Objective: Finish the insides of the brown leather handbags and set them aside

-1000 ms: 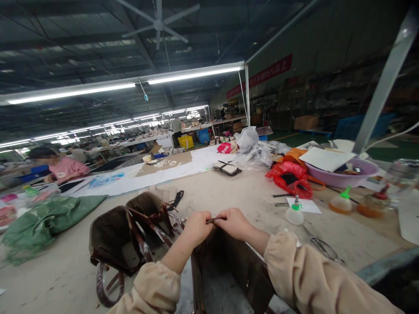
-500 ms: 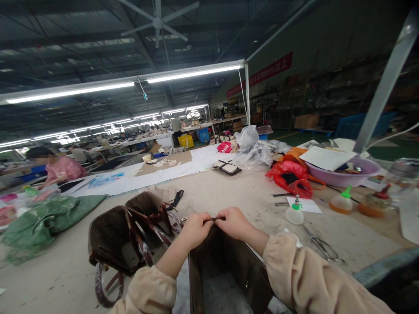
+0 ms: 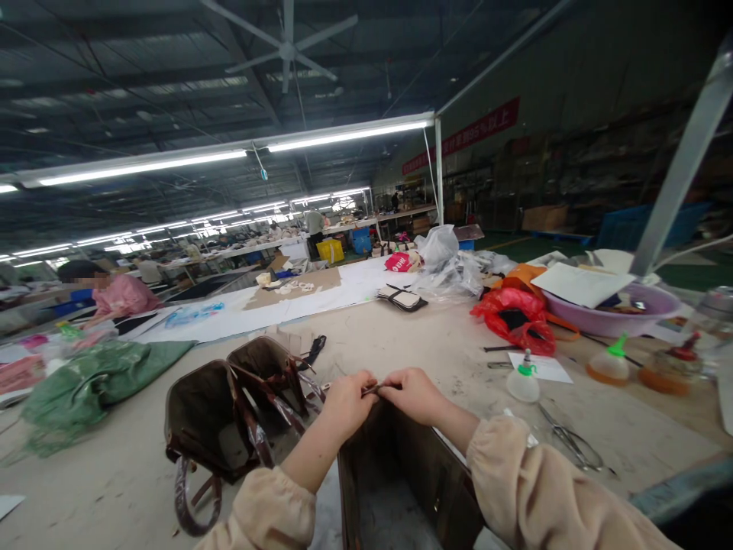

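A dark brown bag point(image 3: 440, 489) stands open in front of me, its far edge between my two hands. My left hand point(image 3: 352, 401) is closed on that edge, thumb and fingers pinching a thin strip of brown material. Close beside it, my right hand point(image 3: 413, 393) pinches the same edge with fingers pressed together. The exact piece under the fingertips is partly hidden. To the left are two more brown handbags, a nearer one point(image 3: 198, 412) and a farther one point(image 3: 260, 359), both open at the top, with plastic-wrapped handles point(image 3: 186, 496).
Scissors point(image 3: 573, 443) and a squeeze bottle with a green tip point(image 3: 524, 383) lie to the right. Beyond them are a red plastic bag point(image 3: 486, 312) and a purple basin point(image 3: 601, 309). Green sacking point(image 3: 85, 389) lies at left. A person in pink point(image 3: 126, 294) works farther off.
The view has shifted slightly, so the scene sits a little farther right. Both hands stay pinched at the bag's edge; the left fingers have turned a little, showing more of the strip.
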The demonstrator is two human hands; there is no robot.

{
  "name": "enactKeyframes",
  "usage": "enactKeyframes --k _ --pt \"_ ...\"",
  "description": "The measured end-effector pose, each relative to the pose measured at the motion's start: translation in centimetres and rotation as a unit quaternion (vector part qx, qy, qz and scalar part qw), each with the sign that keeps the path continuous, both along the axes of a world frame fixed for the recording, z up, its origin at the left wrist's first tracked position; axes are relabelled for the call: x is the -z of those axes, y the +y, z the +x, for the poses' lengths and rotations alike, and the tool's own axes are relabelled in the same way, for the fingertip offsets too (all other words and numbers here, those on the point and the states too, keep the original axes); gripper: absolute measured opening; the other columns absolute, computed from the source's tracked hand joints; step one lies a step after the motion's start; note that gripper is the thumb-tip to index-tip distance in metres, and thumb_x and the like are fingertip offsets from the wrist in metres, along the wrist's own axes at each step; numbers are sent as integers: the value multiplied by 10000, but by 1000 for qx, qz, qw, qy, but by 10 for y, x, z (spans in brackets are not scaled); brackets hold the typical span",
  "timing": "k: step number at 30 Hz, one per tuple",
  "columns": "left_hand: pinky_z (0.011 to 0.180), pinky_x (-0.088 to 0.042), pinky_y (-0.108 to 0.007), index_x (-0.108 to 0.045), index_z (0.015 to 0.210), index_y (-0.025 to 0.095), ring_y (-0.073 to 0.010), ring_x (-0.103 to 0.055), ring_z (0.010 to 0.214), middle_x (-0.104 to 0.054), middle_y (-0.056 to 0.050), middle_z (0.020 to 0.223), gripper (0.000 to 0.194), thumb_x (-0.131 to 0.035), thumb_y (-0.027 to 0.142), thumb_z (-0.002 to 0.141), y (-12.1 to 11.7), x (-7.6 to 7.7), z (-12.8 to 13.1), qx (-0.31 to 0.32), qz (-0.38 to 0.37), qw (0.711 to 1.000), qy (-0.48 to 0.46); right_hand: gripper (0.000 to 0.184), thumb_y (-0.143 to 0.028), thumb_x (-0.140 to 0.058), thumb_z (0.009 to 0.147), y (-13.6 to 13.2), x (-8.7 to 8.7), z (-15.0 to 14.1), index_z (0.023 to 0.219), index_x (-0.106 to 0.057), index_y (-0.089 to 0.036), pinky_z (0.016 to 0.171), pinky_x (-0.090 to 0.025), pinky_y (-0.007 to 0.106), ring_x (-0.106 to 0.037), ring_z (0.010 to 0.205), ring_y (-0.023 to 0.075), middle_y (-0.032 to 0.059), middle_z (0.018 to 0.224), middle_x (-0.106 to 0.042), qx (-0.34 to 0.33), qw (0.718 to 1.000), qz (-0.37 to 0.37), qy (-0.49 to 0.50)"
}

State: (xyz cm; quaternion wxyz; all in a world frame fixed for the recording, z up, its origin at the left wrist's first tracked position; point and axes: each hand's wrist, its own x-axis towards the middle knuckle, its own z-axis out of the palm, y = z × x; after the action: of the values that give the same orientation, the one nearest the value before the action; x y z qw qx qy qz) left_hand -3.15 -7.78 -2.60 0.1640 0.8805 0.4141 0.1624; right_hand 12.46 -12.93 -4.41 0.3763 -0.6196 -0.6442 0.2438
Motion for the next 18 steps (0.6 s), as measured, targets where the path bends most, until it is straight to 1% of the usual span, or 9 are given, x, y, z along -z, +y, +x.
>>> enactKeyframes --k 2,4,7,9,11,14,16,18 --pt "667 -407 -245 -588 812 195 -142 -548 736 -608 -3 769 127 -567 194 687 -3 -2 -3 14 28 999 -43 218 -284 -499 695 1 0 -1 672 -693 -187 531 -346 210 -521 570 118 -22 568 -625 8 1000 0 -21" --pt "703 -421 -260 -579 829 199 -145 -545 771 -588 -12 839 140 -573 178 691 -6 -4 -7 30 71 994 -71 198 -260 -508 675 1 0 -1 681 -693 -190 527 -350 209 -521 569 119 -22 573 -630 13 1000 -6 -26" --pt "724 -425 -266 -593 805 210 -137 -537 766 -559 -17 875 88 -552 185 731 -11 -7 -13 60 127 989 -48 191 -251 -510 671 0 1 1 686 -691 -192 545 -376 212 -541 591 128 -17 600 -645 10 1000 -13 -4" --pt "722 -426 -257 -599 803 214 -132 -534 764 -556 -16 866 90 -529 187 755 -13 -9 -15 80 148 986 -22 188 -246 -522 670 -2 2 2 730 -692 -194 595 -404 219 -566 643 137 -14 664 -665 -10 1000 -5 23" --pt "717 -429 -248 -597 812 216 -129 -536 764 -558 -14 859 103 -508 184 772 -14 -10 -15 96 155 983 -7 225 -239 -560 649 -3 3 4 831 -685 -193 636 -425 225 -581 687 143 -11 732 -676 -34 998 7 50" --pt "715 -433 -240 -593 810 214 -123 -547 763 -571 -11 866 115 -486 179 788 -15 -11 -16 112 151 982 -6 352 -230 -599 629 -5 3 4 975 -652 -192 666 -441 229 -592 723 148 -6 794 -680 -65 995 24 76" --pt "708 -436 -241 -592 794 206 -125 -557 754 -587 -14 853 105 -488 187 788 -13 -9 -16 104 141 984 -16 313 -232 -565 672 -5 2 3 968 -663 -207 702 -443 233 -599 762 150 -9 832 -687 -88 992 35 84" --pt "699 -441 -249 -589 814 199 -137 -570 748 -610 -18 825 87 -511 212 778 -10 -5 -16 76 124 989 -34 255 -235 -519 718 -5 1 3 909 -688 -220 728 -440 236 -603 790 152 -14 854 -693 -96 991 39 84"
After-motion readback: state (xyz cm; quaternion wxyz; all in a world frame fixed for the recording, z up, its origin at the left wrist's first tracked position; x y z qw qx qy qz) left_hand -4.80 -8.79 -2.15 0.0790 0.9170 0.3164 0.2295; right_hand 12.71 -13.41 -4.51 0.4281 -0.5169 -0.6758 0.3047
